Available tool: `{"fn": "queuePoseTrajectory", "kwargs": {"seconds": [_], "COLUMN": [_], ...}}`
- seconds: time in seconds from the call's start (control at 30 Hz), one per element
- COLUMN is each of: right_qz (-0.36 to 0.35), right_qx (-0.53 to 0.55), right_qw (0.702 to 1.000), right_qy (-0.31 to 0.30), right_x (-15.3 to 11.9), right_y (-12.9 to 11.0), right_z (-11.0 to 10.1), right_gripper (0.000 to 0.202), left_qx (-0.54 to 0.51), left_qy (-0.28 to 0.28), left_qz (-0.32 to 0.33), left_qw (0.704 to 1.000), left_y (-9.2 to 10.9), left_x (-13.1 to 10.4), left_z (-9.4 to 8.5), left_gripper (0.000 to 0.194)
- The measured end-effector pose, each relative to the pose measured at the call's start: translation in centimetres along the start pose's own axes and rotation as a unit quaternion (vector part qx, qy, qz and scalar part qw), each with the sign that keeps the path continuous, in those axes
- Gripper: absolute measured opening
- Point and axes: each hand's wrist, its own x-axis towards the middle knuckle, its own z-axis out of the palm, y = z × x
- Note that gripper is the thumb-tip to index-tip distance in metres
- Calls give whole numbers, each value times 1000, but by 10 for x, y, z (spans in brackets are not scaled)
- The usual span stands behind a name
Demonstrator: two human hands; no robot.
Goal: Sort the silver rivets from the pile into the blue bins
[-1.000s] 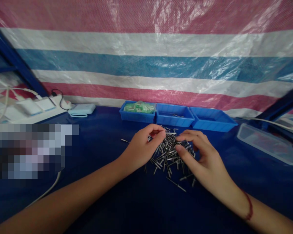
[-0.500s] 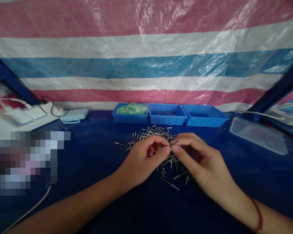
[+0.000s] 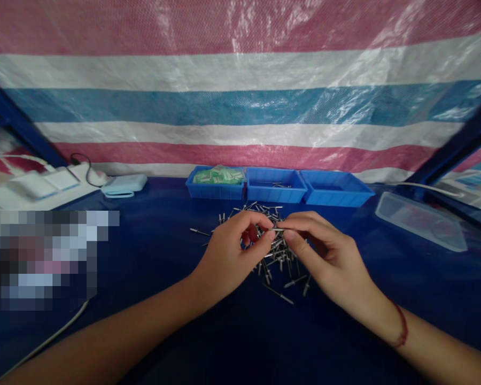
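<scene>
A slim metal pop rivet lies level between my two hands, over a loose heap of pop rivets on the dark blue table. My left hand pinches its left end between thumb and forefinger. At the other end, the thumb and forefinger of my right hand are closed on it. Parts of the heap are hidden behind both hands. One rivet lies apart nearer to me, and another rivet lies off to the left.
Behind the heap stand a blue bin with green-and-clear packets, a blue bin with a few rivets, and a third blue bin. A clear plastic lid lies right. Left are a light blue case and a white power strip.
The rivet has turned to lie nearly level, and more of it shows between my fingertips. My hands have drawn slightly apart. The camera view has shifted a little.
</scene>
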Motion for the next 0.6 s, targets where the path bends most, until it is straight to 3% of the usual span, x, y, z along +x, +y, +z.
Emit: {"fn": "queuePoseTrajectory", "kwargs": {"seconds": [0.1, 0.2, 0.3, 0.47, 0.6], "right_qz": [14, 16, -6, -31, -40], "right_qx": [-1, 3, -34, -211, -348], "right_qw": [1000, 999, 999, 972, 931], "right_qy": [6, -27, -31, 100, 102], "right_x": [-1, -3, 2, 47, 86], "right_y": [4, 4, 2, 21, 49], "right_z": [2, 5, 4, -4, -6], "right_gripper": [10, 9, 13, 18, 20], "left_qx": [25, 31, 47, 141, 234], "left_qy": [11, 17, 17, -13, -51], "left_qz": [35, 57, 60, 105, 125], "left_qw": [999, 998, 997, 984, 963], "left_y": [5, 6, 1, -19, -30], "left_x": [-1, -2, -1, 8, 14], "left_z": [-1, -2, -4, -13, -21], "left_gripper": [7, 10, 22, 34, 21]}}
